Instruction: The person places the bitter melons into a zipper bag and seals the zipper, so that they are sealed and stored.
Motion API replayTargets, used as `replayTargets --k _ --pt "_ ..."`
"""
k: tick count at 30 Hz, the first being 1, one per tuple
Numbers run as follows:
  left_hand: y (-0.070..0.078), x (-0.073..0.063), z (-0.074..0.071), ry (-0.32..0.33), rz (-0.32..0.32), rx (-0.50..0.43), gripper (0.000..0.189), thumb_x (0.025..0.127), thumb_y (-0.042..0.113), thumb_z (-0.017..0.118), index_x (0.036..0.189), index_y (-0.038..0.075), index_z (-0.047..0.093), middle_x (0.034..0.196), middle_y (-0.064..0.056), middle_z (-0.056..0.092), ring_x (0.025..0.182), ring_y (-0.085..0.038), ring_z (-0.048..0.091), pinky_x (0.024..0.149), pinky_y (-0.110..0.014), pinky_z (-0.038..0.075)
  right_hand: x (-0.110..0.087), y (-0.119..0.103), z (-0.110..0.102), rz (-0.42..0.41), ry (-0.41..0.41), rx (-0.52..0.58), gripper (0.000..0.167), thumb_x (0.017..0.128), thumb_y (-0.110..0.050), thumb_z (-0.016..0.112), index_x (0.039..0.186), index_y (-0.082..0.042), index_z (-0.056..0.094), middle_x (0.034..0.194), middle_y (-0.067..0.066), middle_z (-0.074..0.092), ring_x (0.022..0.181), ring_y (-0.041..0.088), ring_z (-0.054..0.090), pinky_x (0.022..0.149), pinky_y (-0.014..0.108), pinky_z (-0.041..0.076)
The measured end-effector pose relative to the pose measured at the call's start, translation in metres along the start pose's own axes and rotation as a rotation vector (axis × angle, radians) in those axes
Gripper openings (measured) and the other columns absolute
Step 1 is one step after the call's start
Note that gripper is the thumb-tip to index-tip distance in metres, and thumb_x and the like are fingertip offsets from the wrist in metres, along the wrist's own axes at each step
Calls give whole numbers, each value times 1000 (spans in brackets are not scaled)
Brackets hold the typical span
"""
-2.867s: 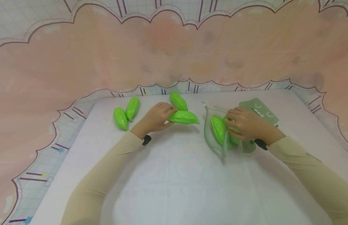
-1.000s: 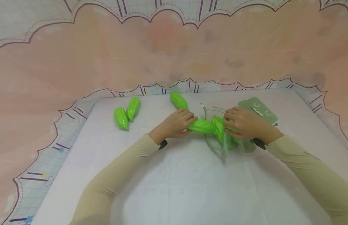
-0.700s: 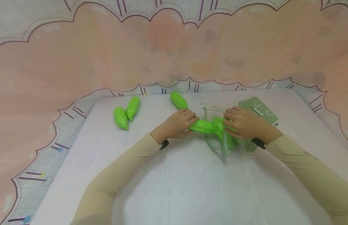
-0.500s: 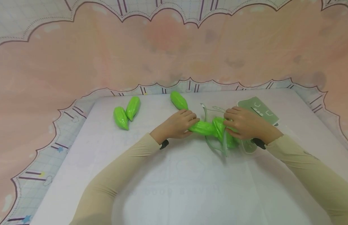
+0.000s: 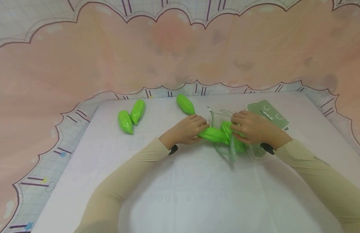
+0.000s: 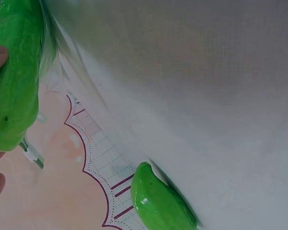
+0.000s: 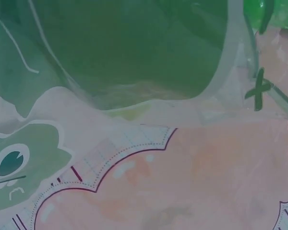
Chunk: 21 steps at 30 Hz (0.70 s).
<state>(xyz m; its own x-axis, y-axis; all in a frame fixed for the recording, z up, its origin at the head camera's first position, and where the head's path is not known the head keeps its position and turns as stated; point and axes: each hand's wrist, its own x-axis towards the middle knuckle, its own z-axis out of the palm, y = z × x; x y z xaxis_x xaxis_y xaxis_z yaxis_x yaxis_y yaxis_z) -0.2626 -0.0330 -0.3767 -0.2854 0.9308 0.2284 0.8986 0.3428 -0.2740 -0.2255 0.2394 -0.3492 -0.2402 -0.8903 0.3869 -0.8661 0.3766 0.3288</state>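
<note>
Over the white table [image 5: 180, 184], the left hand [image 5: 188, 130] pinched a ridged green pod [image 5: 214, 134] at the mouth of a clear bag [image 5: 233, 149]; the right hand [image 5: 251, 127] gripped the bag's edge — seemingly a bagging step, calling next for a push past an inner pod [image 5: 240, 147], which crowded the opening. Beyond lay three loose pods [image 5: 185, 104] — then a peach backdrop [image 5: 180, 55].

Green vegetable [image 5: 214, 134], slanted, at open clear bag [image 5: 257, 151]
</note>
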Motion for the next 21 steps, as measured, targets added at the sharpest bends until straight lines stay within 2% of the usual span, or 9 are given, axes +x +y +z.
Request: replayTargets --k 11,21 --pt "2 10 -3 -22 -8 -18 44 84 30 66 120 6 60 113 -5 62 106 -21 57 97 -32 45 2 -1 -2 8 -18 -3 15 69 -15 68 77 -5 61 78 9 61 77 25 57 71 37 53" --pt "3 20 -2 -26 -16 -52 44 87 29 64 124 7 58 118 -6 62 111 -20 56 101 -31 43 5 -2 -1 -9 3 -1 15 69 -16 67 76 -5 60 77 8 59 77 25 57 69 36 51"
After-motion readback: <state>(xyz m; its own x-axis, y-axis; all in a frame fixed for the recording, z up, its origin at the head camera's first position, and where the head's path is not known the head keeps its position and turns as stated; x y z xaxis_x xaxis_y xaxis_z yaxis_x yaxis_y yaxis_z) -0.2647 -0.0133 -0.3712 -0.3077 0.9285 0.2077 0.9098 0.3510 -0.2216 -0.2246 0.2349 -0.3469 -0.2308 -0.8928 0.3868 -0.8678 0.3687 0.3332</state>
